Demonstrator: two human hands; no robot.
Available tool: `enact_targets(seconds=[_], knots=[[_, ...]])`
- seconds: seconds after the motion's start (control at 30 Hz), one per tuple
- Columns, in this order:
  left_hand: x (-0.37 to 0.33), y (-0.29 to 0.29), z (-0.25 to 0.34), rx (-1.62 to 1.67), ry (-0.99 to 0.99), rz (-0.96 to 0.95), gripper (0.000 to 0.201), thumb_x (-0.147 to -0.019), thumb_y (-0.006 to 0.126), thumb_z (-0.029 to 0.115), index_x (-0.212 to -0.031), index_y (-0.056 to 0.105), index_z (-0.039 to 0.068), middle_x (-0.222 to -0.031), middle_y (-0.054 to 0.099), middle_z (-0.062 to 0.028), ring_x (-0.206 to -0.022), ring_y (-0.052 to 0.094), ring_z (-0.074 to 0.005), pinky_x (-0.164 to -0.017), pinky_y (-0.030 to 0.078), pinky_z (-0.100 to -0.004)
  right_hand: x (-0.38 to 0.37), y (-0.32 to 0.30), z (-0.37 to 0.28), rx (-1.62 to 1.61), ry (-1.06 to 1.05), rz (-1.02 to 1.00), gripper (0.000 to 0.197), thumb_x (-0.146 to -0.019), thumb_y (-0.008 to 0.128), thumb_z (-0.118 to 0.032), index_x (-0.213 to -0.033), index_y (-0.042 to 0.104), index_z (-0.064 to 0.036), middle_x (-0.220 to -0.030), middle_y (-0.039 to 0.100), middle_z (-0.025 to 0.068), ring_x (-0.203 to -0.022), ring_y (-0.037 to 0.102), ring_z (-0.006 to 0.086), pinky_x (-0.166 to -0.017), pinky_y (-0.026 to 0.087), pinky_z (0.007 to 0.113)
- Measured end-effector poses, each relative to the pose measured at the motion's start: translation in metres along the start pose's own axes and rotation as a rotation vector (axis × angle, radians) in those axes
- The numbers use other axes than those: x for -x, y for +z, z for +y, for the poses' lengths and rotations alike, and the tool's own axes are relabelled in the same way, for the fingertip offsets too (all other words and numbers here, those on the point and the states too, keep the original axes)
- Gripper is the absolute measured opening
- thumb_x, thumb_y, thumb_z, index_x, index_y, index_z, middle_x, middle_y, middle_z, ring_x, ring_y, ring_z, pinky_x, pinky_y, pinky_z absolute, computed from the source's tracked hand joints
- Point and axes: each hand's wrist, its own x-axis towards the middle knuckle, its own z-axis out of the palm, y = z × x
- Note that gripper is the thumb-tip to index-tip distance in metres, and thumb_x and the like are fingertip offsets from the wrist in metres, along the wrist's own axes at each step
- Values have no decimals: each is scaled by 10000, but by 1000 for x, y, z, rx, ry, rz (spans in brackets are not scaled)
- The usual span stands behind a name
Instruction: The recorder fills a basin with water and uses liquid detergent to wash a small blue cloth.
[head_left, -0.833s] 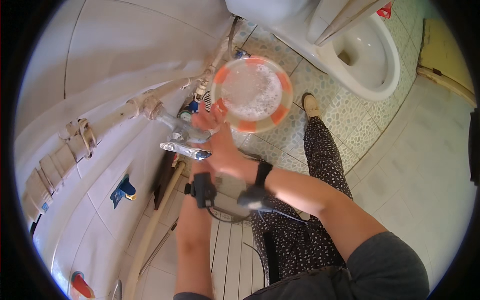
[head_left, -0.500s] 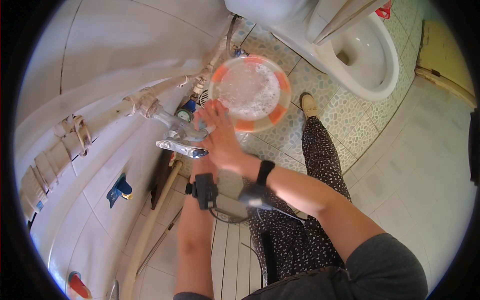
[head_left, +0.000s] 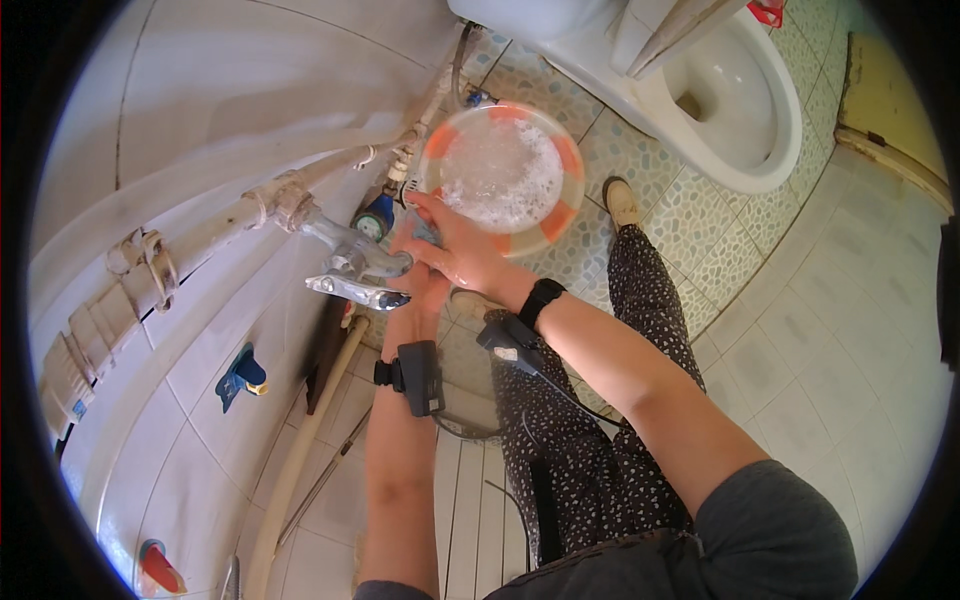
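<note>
Just beyond the spout of a metal tap (head_left: 352,250), my two wet hands are close together. My right hand (head_left: 465,245) lies across the left one, its fingers stretched and the thumb spread from them. A small greyish patch shows in that gap; whether it is water or an object is unclear. My left hand (head_left: 428,290) is partly covered by the right hand and the tap; its visible fingers look extended. Beyond the hands, an orange and white basin (head_left: 571,165) of foamy, sudsy water (head_left: 505,175) stands on the floor.
A white toilet (head_left: 770,160) is at the far right. Pipes (head_left: 215,230) run along the left wall, with a blue-cased round gauge (head_left: 375,220) below the tap. A blue hook (head_left: 240,377) sits on the wall. My shoe (head_left: 621,202) is right of the basin on patterned tiles.
My right hand has shifted from lying flat over the left, fingers pointing away, to lying across it with the thumb spread. My left hand shows more below the right.
</note>
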Motion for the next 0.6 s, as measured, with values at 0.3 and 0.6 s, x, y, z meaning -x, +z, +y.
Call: enact_targets(seconds=[0.3, 0.6], knots=[[2, 17, 6, -188, -16, 30, 362, -915, 345, 192, -1213, 401, -7, -1062, 504, -96, -974, 481, -171, -838, 398, -252, 0, 4, -17, 200, 27, 100, 313, -872, 420, -261, -1079, 473, -33, -871, 572, 186, -828, 545, 364, -712, 428, 389], [-17, 25, -11, -257, 24, 126, 286, -911, 362, 214, -1095, 474, 26, -983, 520, -76, -865, 505, -152, -773, 414, -250, 0, -2, 7, 102, 104, 211, 288, -896, 389, -237, -1044, 514, -23, -888, 580, 199, -822, 547, 359, -756, 430, 374]])
